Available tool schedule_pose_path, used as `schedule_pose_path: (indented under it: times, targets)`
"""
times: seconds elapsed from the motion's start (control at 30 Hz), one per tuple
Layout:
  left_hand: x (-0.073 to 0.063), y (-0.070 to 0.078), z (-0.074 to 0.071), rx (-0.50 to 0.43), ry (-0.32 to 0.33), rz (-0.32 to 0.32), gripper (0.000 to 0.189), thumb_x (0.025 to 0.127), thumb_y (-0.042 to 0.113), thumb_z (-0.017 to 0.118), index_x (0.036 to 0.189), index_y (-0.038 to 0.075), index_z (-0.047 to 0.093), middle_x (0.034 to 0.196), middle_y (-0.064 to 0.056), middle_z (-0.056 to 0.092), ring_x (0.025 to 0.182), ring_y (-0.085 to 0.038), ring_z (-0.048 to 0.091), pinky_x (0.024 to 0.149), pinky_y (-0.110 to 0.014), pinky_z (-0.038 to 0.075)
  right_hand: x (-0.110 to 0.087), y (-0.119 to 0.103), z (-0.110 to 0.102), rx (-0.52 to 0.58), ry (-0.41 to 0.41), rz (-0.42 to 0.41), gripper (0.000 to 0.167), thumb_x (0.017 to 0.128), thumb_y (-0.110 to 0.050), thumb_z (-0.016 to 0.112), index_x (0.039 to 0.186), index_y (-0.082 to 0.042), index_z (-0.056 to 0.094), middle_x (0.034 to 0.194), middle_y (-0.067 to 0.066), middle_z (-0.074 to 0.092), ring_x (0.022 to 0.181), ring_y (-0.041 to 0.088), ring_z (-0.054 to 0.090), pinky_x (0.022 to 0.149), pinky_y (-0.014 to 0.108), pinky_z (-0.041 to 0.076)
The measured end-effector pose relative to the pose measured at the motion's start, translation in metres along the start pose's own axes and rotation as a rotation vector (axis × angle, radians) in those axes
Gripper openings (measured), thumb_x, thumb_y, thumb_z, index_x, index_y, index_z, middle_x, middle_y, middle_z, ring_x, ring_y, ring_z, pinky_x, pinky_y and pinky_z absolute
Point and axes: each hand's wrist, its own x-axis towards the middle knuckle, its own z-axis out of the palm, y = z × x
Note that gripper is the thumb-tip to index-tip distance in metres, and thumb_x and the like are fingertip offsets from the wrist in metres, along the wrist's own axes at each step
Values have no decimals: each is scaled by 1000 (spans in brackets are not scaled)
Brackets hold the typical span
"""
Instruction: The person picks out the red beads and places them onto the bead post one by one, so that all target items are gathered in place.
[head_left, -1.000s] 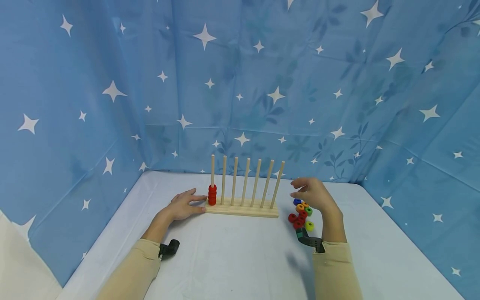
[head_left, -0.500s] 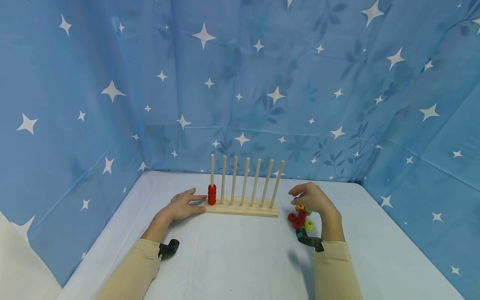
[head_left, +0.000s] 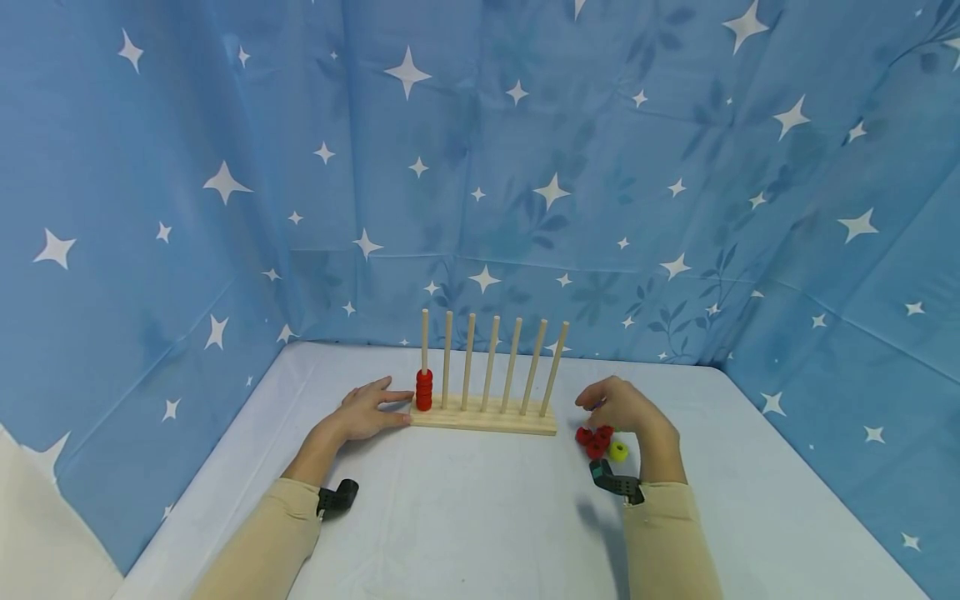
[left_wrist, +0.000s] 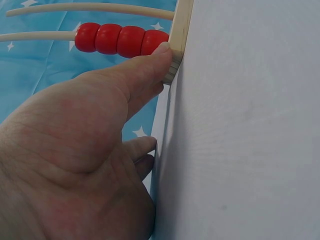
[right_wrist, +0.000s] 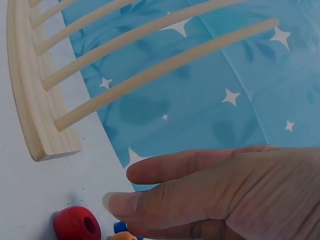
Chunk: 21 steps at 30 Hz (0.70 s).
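A: What is the right hand [head_left: 626,408] pinching?

B: Nothing that I'm seeing. Its thumb and forefinger are standing apart, just over a blue bead [right_wrist: 120,227] and an orange bead [right_wrist: 124,236]. Whether the lower fingers are touching either, I can't tell.

A: And around it?

B: Loose red beads [head_left: 595,451] are lying clustered beside a yellow bead [head_left: 618,452] on the table [head_left: 465,517], right of the rack [head_left: 487,422].

A: What could go wrong?

B: They're sitting so close that one careless finger could be setting a neighbour rolling. The hand is hiding part of the pile, too.

A: The left hand [head_left: 365,414]?

B: Spreading, thumb and forefinger touching the rack's left end. How firmly isn't showing; if they're resting lightly, a bumped rod could be tipping the rack.

A: Anything threaded?

B: Four red beads [left_wrist: 131,41] are stacking up the left-end rod [head_left: 425,342]; the other six rods [head_left: 512,367] are standing bare.
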Motion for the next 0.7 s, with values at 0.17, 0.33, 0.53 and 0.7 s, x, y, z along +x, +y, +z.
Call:
schedule_pose_path:
  times: [0.17, 0.33, 0.53, 0.7]
  targets:
    - [-1, 1, 0, 8, 2, 7, 61, 96, 47, 73, 149, 19, 61, 170, -26, 25, 157, -52, 16, 124, -70, 7, 2, 2, 4, -8, -23, 42, 36, 81, 0, 82, 116, -4, 78, 118, 16, 75, 96, 26, 67, 88, 50, 61]
    - [-2, 2, 0, 20, 4, 9, 60, 96, 46, 72, 149, 19, 61, 169, -26, 25, 156, -52, 17, 124, -71, 7, 3, 4, 7, -31, -29, 41, 31, 81, 0, 82, 112, -5, 79, 112, 11, 76, 95, 25, 66, 85, 48, 62]
    - [-2, 3, 0, 15, 2, 1, 60, 96, 47, 72, 149, 20, 61, 170, -26, 25, 157, -52, 16, 124, -72, 7, 4, 5, 8, -39, -51, 55, 27, 80, 1, 82, 106, -7, 80, 104, 8, 75, 90, 24, 65, 79, 42, 63]
    - [-2, 2, 0, 13, 2, -1, 60, 96, 47, 72, 149, 20, 61, 170, -25, 24, 157, -52, 15, 123, -73, 8, 5, 7, 11, -50, -64, 67, 26, 81, 3, 82, 105, -7, 79, 104, 8, 75, 91, 24, 65, 81, 44, 62]
